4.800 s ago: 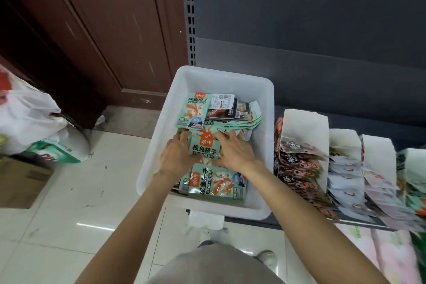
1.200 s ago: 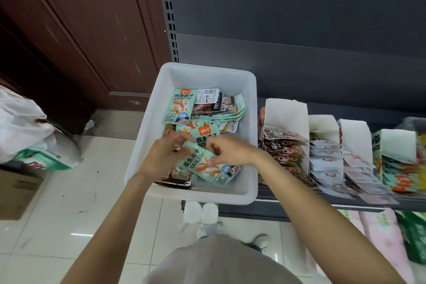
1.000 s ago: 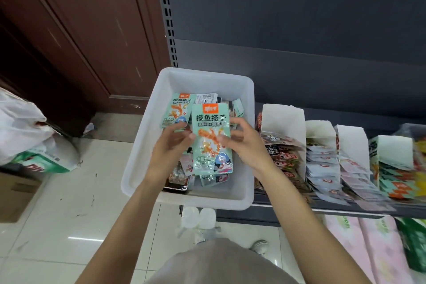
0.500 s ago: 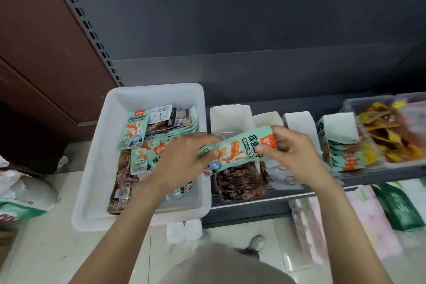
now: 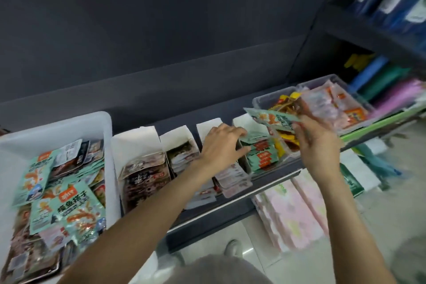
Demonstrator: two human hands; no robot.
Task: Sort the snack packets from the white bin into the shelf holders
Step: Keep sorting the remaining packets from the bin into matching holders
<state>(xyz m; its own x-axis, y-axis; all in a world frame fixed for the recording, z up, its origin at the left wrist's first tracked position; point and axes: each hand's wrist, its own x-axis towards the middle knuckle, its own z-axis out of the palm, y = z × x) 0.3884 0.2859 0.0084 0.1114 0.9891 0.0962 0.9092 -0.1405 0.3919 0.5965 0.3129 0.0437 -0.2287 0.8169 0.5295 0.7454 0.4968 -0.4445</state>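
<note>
Many packets still lie heaped in the white bin (image 5: 57, 131) at the left end of the dark shelf (image 5: 265, 188), so the sorting looks far from done. Four white paper holders stand in a row beside the bin, and two clear tubs (image 5: 322, 85) sit past them on the right.

The step in hand looks like putting one packet away. The right hand (image 5: 317, 138) pinches a mint green packet (image 5: 273, 120) by its near end and holds it in the air, just above the green packet holder (image 5: 244, 122), the fourth one along. The left hand (image 5: 222, 145) reaches into that same holder, and its fingers (image 5: 239, 132) touch the top of the green stack (image 5: 261, 157) inside. Whether they grip a packet cannot be told.

Next, the packet probably needs to tip down and slide in behind the stack. The gap looks narrow. The holder's paper walls are thin and could bend. The nearest tub presses close on the right, so the room to move is mostly above.
</note>
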